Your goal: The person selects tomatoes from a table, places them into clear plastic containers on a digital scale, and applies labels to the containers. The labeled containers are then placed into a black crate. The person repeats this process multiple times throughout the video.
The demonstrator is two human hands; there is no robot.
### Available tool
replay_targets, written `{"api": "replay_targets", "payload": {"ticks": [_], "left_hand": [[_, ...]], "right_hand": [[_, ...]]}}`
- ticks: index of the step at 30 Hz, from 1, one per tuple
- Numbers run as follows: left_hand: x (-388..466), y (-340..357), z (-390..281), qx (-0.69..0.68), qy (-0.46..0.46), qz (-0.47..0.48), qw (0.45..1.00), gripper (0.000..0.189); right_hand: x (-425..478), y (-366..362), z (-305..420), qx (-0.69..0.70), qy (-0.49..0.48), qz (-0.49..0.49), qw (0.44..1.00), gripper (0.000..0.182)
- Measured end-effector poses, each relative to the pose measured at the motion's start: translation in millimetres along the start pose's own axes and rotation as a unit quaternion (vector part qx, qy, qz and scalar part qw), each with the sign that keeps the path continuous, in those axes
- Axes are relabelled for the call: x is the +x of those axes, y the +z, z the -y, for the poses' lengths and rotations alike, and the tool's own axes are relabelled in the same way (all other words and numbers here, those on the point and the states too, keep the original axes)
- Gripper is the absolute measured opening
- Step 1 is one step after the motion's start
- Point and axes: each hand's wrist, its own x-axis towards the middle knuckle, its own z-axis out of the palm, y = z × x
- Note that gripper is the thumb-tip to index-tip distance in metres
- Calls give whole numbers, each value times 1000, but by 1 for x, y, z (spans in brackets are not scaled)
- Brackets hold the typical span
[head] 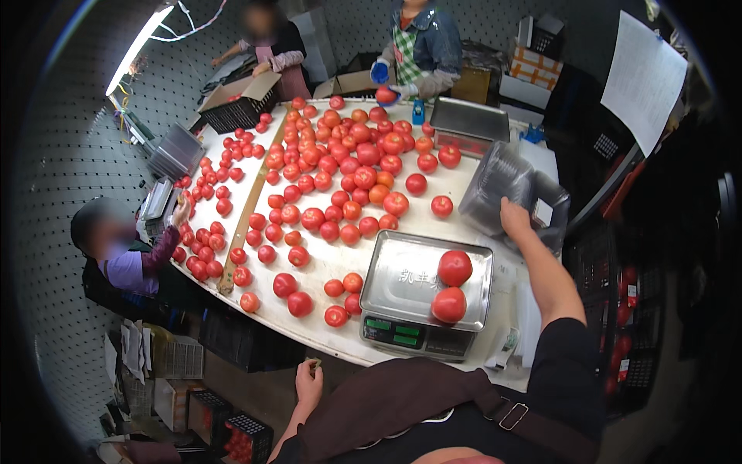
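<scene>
My right hand [515,219] reaches out to the right and grips the edge of stacked clear plastic containers [493,185]. A smaller clear container stack [549,191], with a white piece in it, adjoins them. Low at the table's near edge, my left hand [309,384] has its fingers closed around a small yellowish-green item [315,363], too small to identify. Before me stands a digital scale [417,339] with lit green displays. Two large tomatoes, one [455,268] behind the other [449,305], rest on the right part of its metal pan [391,264].
Many loose tomatoes [359,177] cover the white table [417,217], divided by a wooden strip [255,197]. A second scale [469,119] sits at the far right. Co-workers stand at the left and far sides; one gloved hand [391,95] holds a tomato. Crates [246,438] lie below left.
</scene>
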Motion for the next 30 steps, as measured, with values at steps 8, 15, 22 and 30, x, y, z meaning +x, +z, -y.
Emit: {"api": "replay_targets", "payload": {"ticks": [8,15,22,30], "left_hand": [[39,-4,-33,-98,20,19,995,23],[91,0,-138,-500,-108,222,830,73],[108,31,-144,-556,-265,157,772,35],[112,29,-111,-521,-263,110,805,41]], "right_hand": [[-25,-128,68,217,-55,-306,925,8],[-158,-101,200,208,-451,-119,860,14],[-232,-69,221,262,-391,-28,882,34],[-268,5,-40,336,190,-81,919,36]]}}
